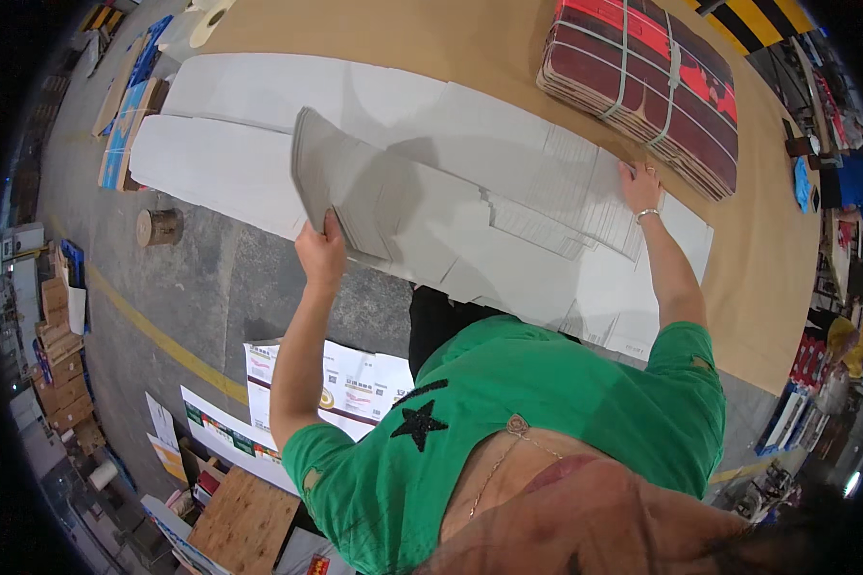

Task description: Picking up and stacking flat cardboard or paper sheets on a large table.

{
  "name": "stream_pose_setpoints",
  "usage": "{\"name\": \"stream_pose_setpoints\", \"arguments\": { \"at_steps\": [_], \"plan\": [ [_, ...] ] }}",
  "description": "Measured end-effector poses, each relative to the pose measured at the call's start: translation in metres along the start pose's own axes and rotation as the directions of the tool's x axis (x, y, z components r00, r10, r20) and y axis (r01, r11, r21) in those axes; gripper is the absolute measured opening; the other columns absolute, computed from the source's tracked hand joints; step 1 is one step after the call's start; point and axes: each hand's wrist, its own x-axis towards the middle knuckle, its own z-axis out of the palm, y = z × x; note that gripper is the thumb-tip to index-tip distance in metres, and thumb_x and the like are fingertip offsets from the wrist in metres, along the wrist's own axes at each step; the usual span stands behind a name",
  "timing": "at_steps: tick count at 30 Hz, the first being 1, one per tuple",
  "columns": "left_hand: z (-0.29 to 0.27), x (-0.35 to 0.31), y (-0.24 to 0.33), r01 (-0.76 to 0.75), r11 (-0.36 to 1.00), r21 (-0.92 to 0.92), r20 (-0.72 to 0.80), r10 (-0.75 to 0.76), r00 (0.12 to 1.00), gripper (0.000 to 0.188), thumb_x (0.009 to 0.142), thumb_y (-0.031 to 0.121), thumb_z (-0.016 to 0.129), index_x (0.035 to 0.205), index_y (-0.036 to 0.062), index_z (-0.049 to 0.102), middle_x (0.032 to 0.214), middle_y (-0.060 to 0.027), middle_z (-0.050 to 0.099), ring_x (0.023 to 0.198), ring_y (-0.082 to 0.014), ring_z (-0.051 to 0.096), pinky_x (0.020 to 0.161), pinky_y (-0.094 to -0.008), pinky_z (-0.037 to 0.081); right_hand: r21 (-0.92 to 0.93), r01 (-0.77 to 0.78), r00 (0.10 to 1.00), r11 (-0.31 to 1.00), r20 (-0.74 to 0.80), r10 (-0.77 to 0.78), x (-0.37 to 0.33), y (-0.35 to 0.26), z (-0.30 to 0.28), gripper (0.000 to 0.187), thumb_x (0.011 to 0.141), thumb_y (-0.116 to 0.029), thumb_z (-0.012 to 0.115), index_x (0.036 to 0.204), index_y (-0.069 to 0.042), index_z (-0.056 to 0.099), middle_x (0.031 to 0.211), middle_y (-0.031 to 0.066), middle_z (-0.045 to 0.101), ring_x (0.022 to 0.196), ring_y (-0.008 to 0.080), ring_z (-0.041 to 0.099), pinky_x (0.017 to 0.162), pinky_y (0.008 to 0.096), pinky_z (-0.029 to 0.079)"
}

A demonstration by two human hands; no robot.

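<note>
My left hand (323, 253) is closed round the near edge of a bundle of pale grey cardboard sheets (347, 196). The left part of this bundle is bent up off the pile, its end standing upright. More white sheets (230, 91) lie beneath and beyond it, in long overlapping layers. Farther right, my right hand (641, 190) rests near the far edge of the fanned sheets (556, 158), fingers spread and holding nothing. A bracelet circles that wrist.
A strapped stack of dark red printed cardboard (642, 72) stands beyond my right hand on a brown board surface (767, 259). At left are a wooden stump (159, 227) and blue-edged stacks (129, 134). Printed white cartons (355, 379) stand near my left elbow.
</note>
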Motion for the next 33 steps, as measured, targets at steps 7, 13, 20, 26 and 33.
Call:
{"name": "stream_pose_setpoints", "arguments": {
  "at_steps": [7,13,20,26,33],
  "plan": [
    [-0.003,0.025,-0.028,0.506,0.863,0.009,0.291,-0.486,0.824,0.029,0.079,0.015,0.056,0.091,-0.0108,0.059,0.085,-0.0157,0.064,0.075,-0.0203,0.059,0.068,-0.0334,0.044,-0.055,0.008,1.000,0.998,-0.025,-0.010,0.001,-0.004,0.002,0.049,0.084,-0.050,0.043,0.106,-0.007,0.058,0.108,0.0180,0.055,0.106,0.0350,0.048,0.090,0.0499,0.034],
    [-0.011,0.019,-0.034,0.417,0.823,-0.387,0.296,-0.318,0.901,0.035,0.078,0.022,0.059,0.092,-0.0101,0.058,0.087,-0.0110,0.063,0.080,-0.0215,0.057,0.071,-0.0317,0.043,-0.082,-0.038,0.999,0.996,0.002,0.039,0.001,0.002,0.000,0.051,0.084,-0.050,0.043,0.107,-0.007,0.058,0.109,0.0178,0.055,0.107,0.0356,0.047,0.091,0.0512,0.034],
    [0.003,0.001,-0.014,0.046,0.993,0.106,0.114,-0.058,0.992,0.033,0.080,0.017,0.057,0.093,-0.0130,0.056,0.086,-0.0135,0.064,0.072,-0.0233,0.060,0.067,-0.0343,0.045,-0.163,-0.091,0.983,0.982,0.146,0.115,0.002,-0.002,-0.013,0.058,0.084,-0.054,0.038,0.116,-0.008,0.053,0.115,0.0193,0.052,0.111,0.0330,0.047,0.094,0.0524,0.030],
    [-0.006,0.028,-0.071,0.617,0.608,-0.500,0.516,-0.364,0.776,0.031,0.081,0.018,0.055,0.094,-0.0094,0.058,0.079,-0.0199,0.062,0.068,-0.0179,0.061,0.062,-0.0386,0.046,-0.225,-0.084,0.979,0.971,0.162,0.122,0.009,-0.003,-0.006,0.058,0.085,-0.055,0.033,0.113,-0.010,0.056,0.113,0.0174,0.055,0.106,0.0329,0.052,0.093,0.0555,0.029],
    [0.002,0.014,-0.051,0.288,0.953,-0.097,0.191,-0.266,0.945,0.034,0.078,0.023,0.058,0.074,-0.0111,0.059,0.061,-0.0211,0.059,0.060,-0.0200,0.061,0.056,-0.0373,0.046,-0.270,-0.078,0.993,0.960,0.069,0.100,0.006,-0.026,-0.007,0.053,0.086,-0.049,0.036,0.102,-0.005,0.060,0.106,0.0168,0.059,0.102,0.0325,0.053,0.091,0.0531,0.031]
  ]
}}
